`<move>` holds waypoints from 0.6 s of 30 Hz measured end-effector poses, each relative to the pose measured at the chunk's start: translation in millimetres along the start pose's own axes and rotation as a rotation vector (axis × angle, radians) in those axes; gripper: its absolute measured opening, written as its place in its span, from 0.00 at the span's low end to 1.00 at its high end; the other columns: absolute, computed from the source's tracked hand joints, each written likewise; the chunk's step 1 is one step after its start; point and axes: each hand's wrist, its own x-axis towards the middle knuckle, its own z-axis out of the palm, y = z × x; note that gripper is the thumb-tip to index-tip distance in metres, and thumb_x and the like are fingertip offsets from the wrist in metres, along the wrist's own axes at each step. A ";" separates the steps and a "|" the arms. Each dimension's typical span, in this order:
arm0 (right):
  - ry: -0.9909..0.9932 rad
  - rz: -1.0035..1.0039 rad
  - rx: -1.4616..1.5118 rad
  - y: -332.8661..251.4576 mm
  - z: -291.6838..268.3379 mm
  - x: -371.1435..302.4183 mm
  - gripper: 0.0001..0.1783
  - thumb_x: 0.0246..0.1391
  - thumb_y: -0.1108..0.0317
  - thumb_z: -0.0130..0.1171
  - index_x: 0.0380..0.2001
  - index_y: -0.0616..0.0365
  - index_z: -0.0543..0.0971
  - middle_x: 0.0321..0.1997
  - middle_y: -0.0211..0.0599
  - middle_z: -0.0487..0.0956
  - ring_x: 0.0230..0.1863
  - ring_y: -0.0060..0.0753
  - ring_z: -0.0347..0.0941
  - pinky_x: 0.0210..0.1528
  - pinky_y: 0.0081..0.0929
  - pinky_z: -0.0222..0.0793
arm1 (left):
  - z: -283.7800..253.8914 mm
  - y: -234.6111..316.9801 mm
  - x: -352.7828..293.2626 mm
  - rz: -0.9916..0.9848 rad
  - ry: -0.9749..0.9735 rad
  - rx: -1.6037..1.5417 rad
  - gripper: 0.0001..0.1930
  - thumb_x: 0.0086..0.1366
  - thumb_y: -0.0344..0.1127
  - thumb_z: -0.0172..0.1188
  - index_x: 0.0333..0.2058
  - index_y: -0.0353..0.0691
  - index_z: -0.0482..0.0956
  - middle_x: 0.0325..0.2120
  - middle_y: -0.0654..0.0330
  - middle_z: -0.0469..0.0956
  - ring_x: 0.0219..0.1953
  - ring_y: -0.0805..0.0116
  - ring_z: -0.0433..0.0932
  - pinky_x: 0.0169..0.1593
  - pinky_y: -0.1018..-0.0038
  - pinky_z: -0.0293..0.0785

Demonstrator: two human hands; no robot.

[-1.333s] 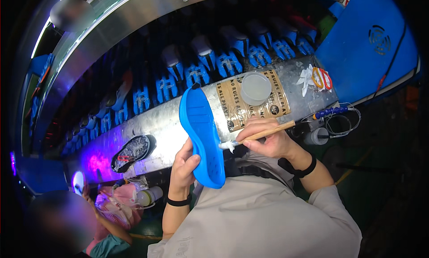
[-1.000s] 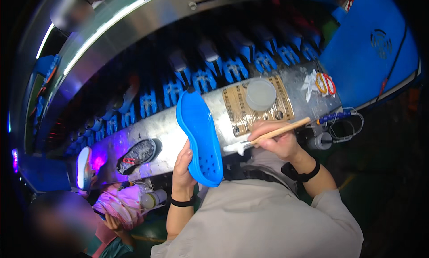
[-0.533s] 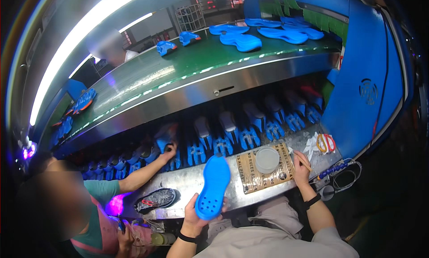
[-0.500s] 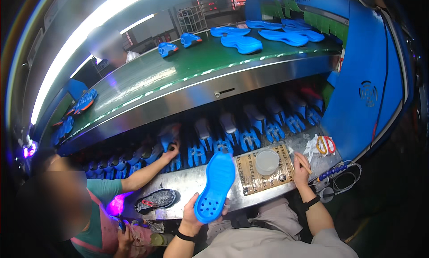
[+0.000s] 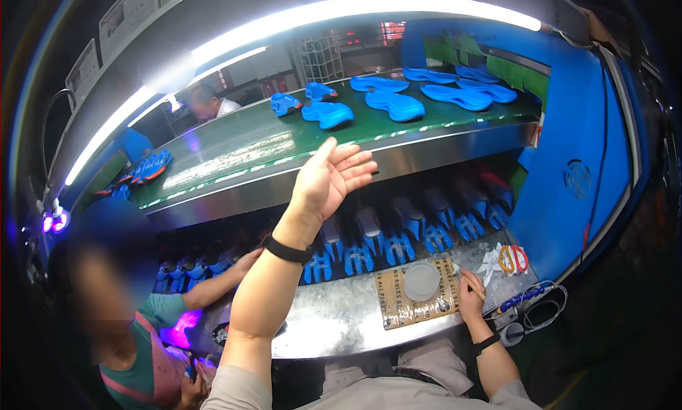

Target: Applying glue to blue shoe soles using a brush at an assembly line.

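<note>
My left hand is raised in front of the green conveyor belt, palm up with fingers spread and nothing in it. Just beyond its fingertips a blue shoe sole lies on the belt. My right hand is low over the metal bench, closed around a slim wooden-handled brush. Beside that hand a translucent round tub stands on a taped brown cardboard piece.
Several more blue soles rest farther right on the belt. Below it, shoe uppers on blue holders stand in a row. Scissors lie on white scraps at the right. A co-worker reaches in from the left.
My left hand has risen from the bench to the belt and let go of the blue sole, which now lies there. My right hand still holds the brush near the tub.
</note>
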 end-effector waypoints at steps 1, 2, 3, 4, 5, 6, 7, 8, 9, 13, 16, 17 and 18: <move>-0.005 0.008 0.007 1.6 1.0 -1.1 0.11 0.58 0.73 0.57 0.43 0.63 0.82 0.39 0.47 0.81 0.43 0.50 0.78 0.47 0.38 0.72 | -5.4 0.1 -3.9 0.036 0.018 0.133 0.30 0.77 0.49 0.47 0.58 0.21 0.67 0.51 0.39 0.78 0.48 0.50 0.82 0.47 0.63 0.83; -0.012 0.028 0.015 3.4 2.1 -2.1 0.11 0.58 0.75 0.56 0.43 0.64 0.82 0.40 0.47 0.81 0.43 0.49 0.78 0.47 0.37 0.73 | -12.8 4.1 -7.7 0.106 0.025 0.226 0.27 0.75 0.48 0.52 0.56 0.26 0.72 0.50 0.46 0.80 0.46 0.57 0.83 0.43 0.67 0.82; -0.005 0.032 0.017 5.4 2.6 -2.9 0.11 0.58 0.76 0.56 0.43 0.65 0.82 0.40 0.47 0.81 0.43 0.49 0.78 0.47 0.37 0.73 | -21.7 10.5 -11.4 0.127 0.060 0.232 0.27 0.75 0.48 0.52 0.56 0.26 0.72 0.50 0.46 0.80 0.46 0.57 0.83 0.43 0.67 0.82; -0.003 0.030 0.028 6.9 4.9 -2.7 0.11 0.59 0.76 0.56 0.43 0.65 0.82 0.40 0.47 0.81 0.43 0.48 0.78 0.48 0.37 0.73 | -32.2 20.4 -13.6 0.208 0.079 0.388 0.25 0.74 0.47 0.54 0.55 0.26 0.74 0.48 0.46 0.80 0.44 0.59 0.84 0.43 0.68 0.82; -0.001 0.025 0.045 8.0 6.2 -3.6 0.10 0.60 0.77 0.55 0.43 0.67 0.81 0.41 0.48 0.81 0.43 0.48 0.78 0.48 0.37 0.73 | -43.9 32.1 -15.9 0.299 0.083 0.545 0.23 0.73 0.45 0.56 0.53 0.27 0.76 0.46 0.47 0.81 0.42 0.62 0.84 0.42 0.68 0.82; -0.013 0.050 0.074 8.9 7.1 -4.9 0.11 0.60 0.77 0.54 0.44 0.68 0.81 0.41 0.48 0.80 0.44 0.48 0.78 0.49 0.37 0.73 | -56.2 44.0 -16.4 0.367 0.130 0.605 0.19 0.72 0.43 0.58 0.49 0.31 0.80 0.41 0.53 0.83 0.39 0.67 0.84 0.39 0.71 0.81; -0.020 0.048 0.070 10.2 8.3 -4.4 0.11 0.60 0.77 0.54 0.44 0.68 0.80 0.43 0.49 0.80 0.46 0.49 0.77 0.51 0.37 0.72 | -71.5 59.9 -16.9 0.354 0.197 0.626 0.19 0.72 0.43 0.58 0.49 0.31 0.80 0.41 0.53 0.83 0.39 0.67 0.84 0.39 0.71 0.81; -0.034 0.055 0.067 11.1 8.9 -4.8 0.11 0.60 0.77 0.53 0.44 0.68 0.80 0.44 0.49 0.80 0.46 0.49 0.77 0.51 0.38 0.72 | -88.1 76.6 -16.0 0.407 0.279 0.859 0.20 0.72 0.42 0.57 0.50 0.29 0.80 0.41 0.52 0.83 0.39 0.66 0.84 0.41 0.71 0.82; -0.043 0.065 0.059 11.9 8.1 -5.3 0.12 0.60 0.77 0.53 0.44 0.68 0.80 0.44 0.49 0.80 0.47 0.50 0.77 0.52 0.38 0.72 | -105.2 92.5 -13.2 0.468 0.334 1.078 0.20 0.72 0.42 0.57 0.51 0.28 0.80 0.42 0.51 0.83 0.38 0.64 0.84 0.42 0.71 0.82; -0.045 0.057 0.041 14.4 9.7 -6.1 0.12 0.59 0.77 0.53 0.44 0.68 0.80 0.45 0.50 0.80 0.48 0.51 0.77 0.53 0.39 0.71 | -185.6 158.7 -13.4 0.338 0.682 2.034 0.29 0.62 0.49 0.61 0.53 0.27 0.78 0.45 0.35 0.81 0.51 0.45 0.81 0.58 0.58 0.76; -0.046 0.084 0.030 13.7 11.0 -6.6 0.13 0.58 0.78 0.53 0.45 0.68 0.80 0.45 0.51 0.80 0.48 0.52 0.77 0.54 0.41 0.71 | -254.5 211.2 -20.1 -0.448 1.084 2.120 0.39 0.65 0.48 0.57 0.72 0.43 0.56 0.62 0.33 0.67 0.65 0.39 0.69 0.64 0.46 0.67; -0.044 0.089 0.028 12.6 11.7 -6.0 0.13 0.58 0.78 0.53 0.45 0.68 0.80 0.45 0.51 0.80 0.48 0.52 0.77 0.54 0.41 0.71 | -281.8 228.5 -31.5 -0.502 1.140 2.077 0.41 0.67 0.51 0.52 0.75 0.50 0.48 0.66 0.32 0.61 0.66 0.37 0.67 0.64 0.41 0.63; -0.044 0.085 0.017 10.9 12.6 -4.9 0.13 0.58 0.78 0.53 0.45 0.68 0.80 0.44 0.50 0.80 0.47 0.52 0.77 0.53 0.40 0.71 | -310.9 243.4 -43.0 -0.494 1.221 2.023 0.44 0.66 0.55 0.50 0.76 0.50 0.42 0.65 0.30 0.62 0.66 0.37 0.67 0.66 0.43 0.61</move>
